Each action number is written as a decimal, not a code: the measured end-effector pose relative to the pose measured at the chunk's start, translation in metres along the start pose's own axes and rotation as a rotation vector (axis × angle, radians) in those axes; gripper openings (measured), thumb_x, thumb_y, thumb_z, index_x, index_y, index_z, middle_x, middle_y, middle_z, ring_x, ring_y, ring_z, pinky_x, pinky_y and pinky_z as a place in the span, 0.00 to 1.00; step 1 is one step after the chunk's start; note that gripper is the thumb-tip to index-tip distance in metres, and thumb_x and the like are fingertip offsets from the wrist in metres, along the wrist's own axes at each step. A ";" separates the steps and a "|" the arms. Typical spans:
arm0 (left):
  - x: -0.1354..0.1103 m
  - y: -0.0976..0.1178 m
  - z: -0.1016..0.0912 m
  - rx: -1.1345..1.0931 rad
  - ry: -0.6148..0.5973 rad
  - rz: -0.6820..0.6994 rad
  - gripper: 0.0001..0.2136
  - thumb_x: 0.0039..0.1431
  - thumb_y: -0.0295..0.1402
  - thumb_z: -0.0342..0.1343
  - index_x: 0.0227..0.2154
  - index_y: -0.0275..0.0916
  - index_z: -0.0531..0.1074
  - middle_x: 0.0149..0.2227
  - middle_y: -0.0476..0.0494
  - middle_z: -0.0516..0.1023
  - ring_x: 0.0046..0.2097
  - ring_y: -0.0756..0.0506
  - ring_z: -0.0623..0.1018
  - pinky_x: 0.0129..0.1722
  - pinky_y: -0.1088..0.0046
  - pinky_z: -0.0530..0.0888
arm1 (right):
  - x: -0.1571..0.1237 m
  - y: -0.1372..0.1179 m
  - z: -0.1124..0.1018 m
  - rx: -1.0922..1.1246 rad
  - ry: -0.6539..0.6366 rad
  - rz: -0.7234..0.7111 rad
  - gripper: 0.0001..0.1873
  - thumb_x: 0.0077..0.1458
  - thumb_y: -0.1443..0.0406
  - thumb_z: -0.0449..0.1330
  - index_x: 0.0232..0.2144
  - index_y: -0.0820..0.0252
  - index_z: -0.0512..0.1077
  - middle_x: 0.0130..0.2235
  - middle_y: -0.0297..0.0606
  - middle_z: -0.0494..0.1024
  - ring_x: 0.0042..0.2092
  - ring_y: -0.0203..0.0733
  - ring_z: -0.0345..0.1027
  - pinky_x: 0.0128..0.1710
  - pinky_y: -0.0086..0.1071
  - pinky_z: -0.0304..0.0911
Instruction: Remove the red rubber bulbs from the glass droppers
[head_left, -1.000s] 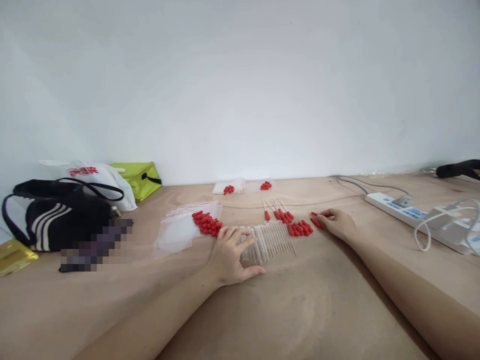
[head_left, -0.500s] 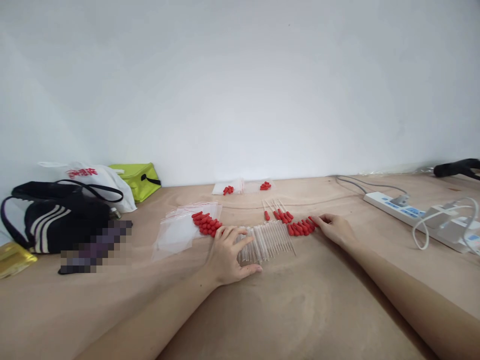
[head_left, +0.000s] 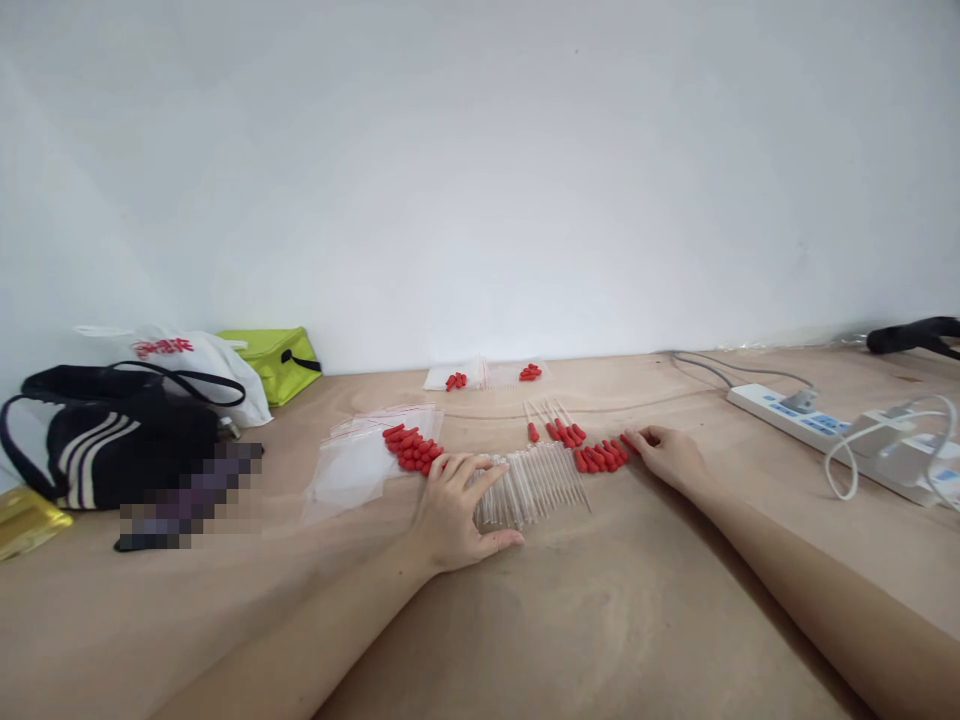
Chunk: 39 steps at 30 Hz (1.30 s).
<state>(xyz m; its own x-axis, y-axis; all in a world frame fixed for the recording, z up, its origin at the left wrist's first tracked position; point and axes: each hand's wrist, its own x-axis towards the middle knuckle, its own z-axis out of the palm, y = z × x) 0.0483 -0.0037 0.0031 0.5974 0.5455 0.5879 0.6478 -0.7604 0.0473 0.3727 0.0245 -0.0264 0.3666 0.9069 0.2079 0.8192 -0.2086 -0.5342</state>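
Observation:
My left hand (head_left: 455, 512) lies with fingers spread over the left end of a row of thin clear glass tubes (head_left: 536, 485). Just beyond its fingertips is a heap of red rubber bulbs (head_left: 412, 447). At the right end of a second row of red rubber bulbs (head_left: 600, 457), my right hand (head_left: 664, 455) pinches the outermost bulb (head_left: 627, 441) between thumb and forefinger. Several droppers (head_left: 564, 432), red bulbs fitted on glass tubes, lie behind the tube row. Flat clear zip bags (head_left: 349, 470) are stacked left of the heap.
Two zip bags (head_left: 491, 374) with red-bulbed droppers lie by the wall. A white power strip (head_left: 832, 435) with plugs and cables is at right. Leftward are a black striped bag (head_left: 124, 440), a white bag (head_left: 217, 365) and a lime-green bag (head_left: 274, 365).

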 end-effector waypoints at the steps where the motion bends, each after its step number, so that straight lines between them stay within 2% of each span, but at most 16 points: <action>1: 0.000 0.000 0.000 0.000 -0.002 -0.002 0.32 0.39 0.55 0.55 0.46 0.40 0.67 0.42 0.39 0.71 0.43 0.39 0.68 0.45 0.58 0.59 | 0.001 0.001 0.000 0.022 -0.009 -0.006 0.18 0.49 0.53 0.50 0.25 0.57 0.73 0.28 0.39 0.76 0.31 0.41 0.68 0.28 0.29 0.55; 9: 0.001 -0.001 0.000 0.002 -0.015 -0.008 0.32 0.39 0.55 0.55 0.46 0.40 0.66 0.42 0.39 0.71 0.44 0.40 0.68 0.45 0.58 0.59 | -0.002 -0.008 -0.003 0.251 -0.012 -0.003 0.18 0.45 0.52 0.53 0.24 0.58 0.73 0.24 0.35 0.75 0.25 0.37 0.65 0.24 0.27 0.53; 14: 0.000 -0.001 0.001 -0.003 -0.010 -0.009 0.32 0.39 0.55 0.55 0.46 0.40 0.67 0.42 0.39 0.71 0.44 0.40 0.68 0.46 0.57 0.59 | -0.008 -0.017 0.001 0.186 -0.021 -0.021 0.16 0.44 0.53 0.53 0.23 0.57 0.72 0.23 0.34 0.75 0.25 0.37 0.65 0.24 0.27 0.53; 20: 0.000 -0.001 0.002 0.003 -0.002 -0.008 0.33 0.39 0.56 0.54 0.46 0.40 0.66 0.42 0.39 0.71 0.44 0.40 0.68 0.45 0.57 0.60 | -0.006 -0.014 0.001 0.150 0.027 0.007 0.20 0.47 0.51 0.49 0.18 0.59 0.70 0.20 0.36 0.73 0.25 0.39 0.65 0.25 0.28 0.54; 27: 0.001 0.000 0.000 0.012 -0.010 -0.009 0.33 0.39 0.55 0.55 0.47 0.39 0.66 0.42 0.38 0.71 0.44 0.39 0.68 0.45 0.58 0.60 | -0.003 -0.017 -0.003 0.187 0.065 0.028 0.18 0.46 0.52 0.49 0.21 0.58 0.71 0.22 0.36 0.74 0.26 0.38 0.66 0.26 0.28 0.54; 31: 0.001 -0.001 -0.001 0.011 -0.018 -0.008 0.34 0.39 0.55 0.55 0.47 0.39 0.65 0.43 0.38 0.71 0.44 0.39 0.68 0.45 0.58 0.60 | 0.001 -0.035 -0.007 0.153 0.070 -0.026 0.17 0.46 0.53 0.50 0.22 0.58 0.70 0.23 0.35 0.74 0.27 0.38 0.66 0.26 0.28 0.54; 35: 0.001 0.000 -0.001 0.013 -0.024 -0.013 0.34 0.39 0.55 0.55 0.48 0.39 0.65 0.43 0.37 0.71 0.44 0.39 0.68 0.46 0.58 0.60 | 0.007 -0.065 -0.005 0.039 -0.024 -0.102 0.17 0.44 0.51 0.52 0.24 0.56 0.72 0.25 0.35 0.75 0.29 0.39 0.67 0.31 0.31 0.54; 39: 0.000 0.001 -0.002 0.014 -0.027 -0.017 0.35 0.39 0.55 0.55 0.48 0.38 0.64 0.43 0.37 0.70 0.44 0.39 0.68 0.46 0.58 0.60 | 0.010 -0.093 0.005 -0.132 -0.085 -0.144 0.19 0.40 0.48 0.55 0.22 0.56 0.72 0.26 0.38 0.75 0.34 0.46 0.68 0.42 0.44 0.52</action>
<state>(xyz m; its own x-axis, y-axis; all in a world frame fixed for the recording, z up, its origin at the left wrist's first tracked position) 0.0485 -0.0049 0.0046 0.5982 0.5679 0.5654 0.6645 -0.7458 0.0461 0.2985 0.0546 0.0212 0.2071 0.9574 0.2014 0.9131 -0.1153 -0.3910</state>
